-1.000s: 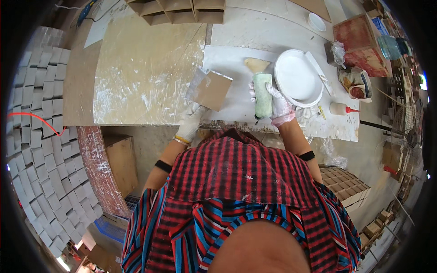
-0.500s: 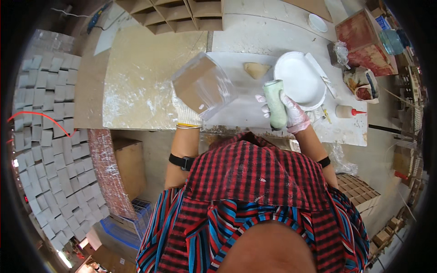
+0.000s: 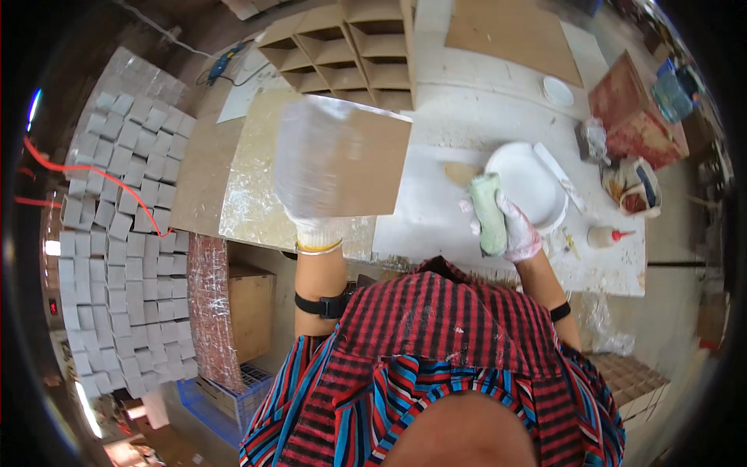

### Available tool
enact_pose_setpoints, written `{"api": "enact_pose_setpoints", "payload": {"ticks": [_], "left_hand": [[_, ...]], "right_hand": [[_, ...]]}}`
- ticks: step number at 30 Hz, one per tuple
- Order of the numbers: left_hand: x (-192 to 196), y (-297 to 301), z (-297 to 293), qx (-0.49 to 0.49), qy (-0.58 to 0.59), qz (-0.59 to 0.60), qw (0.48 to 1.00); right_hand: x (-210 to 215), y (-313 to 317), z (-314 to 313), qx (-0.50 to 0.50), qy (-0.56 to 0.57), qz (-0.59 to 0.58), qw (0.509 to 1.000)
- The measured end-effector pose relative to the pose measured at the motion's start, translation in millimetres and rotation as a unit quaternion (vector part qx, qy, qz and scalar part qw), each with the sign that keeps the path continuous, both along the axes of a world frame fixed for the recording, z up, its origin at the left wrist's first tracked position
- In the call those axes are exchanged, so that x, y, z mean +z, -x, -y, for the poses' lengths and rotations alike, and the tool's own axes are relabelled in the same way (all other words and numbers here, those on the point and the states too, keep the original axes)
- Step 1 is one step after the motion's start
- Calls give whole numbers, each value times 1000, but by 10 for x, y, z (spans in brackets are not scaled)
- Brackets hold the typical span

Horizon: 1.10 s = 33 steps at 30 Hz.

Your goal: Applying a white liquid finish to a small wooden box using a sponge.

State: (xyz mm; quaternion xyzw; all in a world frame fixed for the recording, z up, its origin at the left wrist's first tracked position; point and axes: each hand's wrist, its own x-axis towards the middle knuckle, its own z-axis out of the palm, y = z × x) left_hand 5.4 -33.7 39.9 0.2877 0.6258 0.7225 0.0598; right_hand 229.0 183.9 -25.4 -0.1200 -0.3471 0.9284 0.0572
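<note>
My left hand (image 3: 317, 228), in a white knit glove, holds a brown board (image 3: 376, 163) above the left part of the table. White smears cover the board's left side, blurred by motion, and most of my left fingers are hidden there. My right hand (image 3: 520, 233), in a thin whitish glove with white residue, is closed round a pale green sponge roll (image 3: 489, 214). Just beyond that hand is a round white dish (image 3: 537, 187) with white material inside. A flat white stick (image 3: 559, 175) rests along its right rim. A tan wedge-shaped piece (image 3: 462, 172) lies left of the dish.
A brown compartment rack (image 3: 350, 54) stands at the far side of the table. On the right are a red-tipped bottle (image 3: 607, 237), a bag-lined container (image 3: 638, 187), a white bowl (image 3: 558, 91) and a reddish box (image 3: 638, 117). Stacked white boxes (image 3: 132, 272) fill the left.
The board has turned and shifted left, away from the dish, with my left hand on it. My right hand still grips the sponge roll beside the dish. The whole view has shifted.
</note>
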Motion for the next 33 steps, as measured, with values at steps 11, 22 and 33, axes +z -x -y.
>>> {"api": "enact_pose_setpoints", "payload": {"ticks": [11, 22, 33], "left_hand": [[137, -89, 313, -160, -147, 110, 970], [222, 134, 349, -213, -129, 114, 962], [357, 216, -34, -356, -33, 85, 930]], "right_hand": [[-50, 96, 135, -50, -21, 7, 998], [601, 377, 260, -48, -116, -7, 992], [2295, 1351, 313, -108, -764, -286, 569]]}}
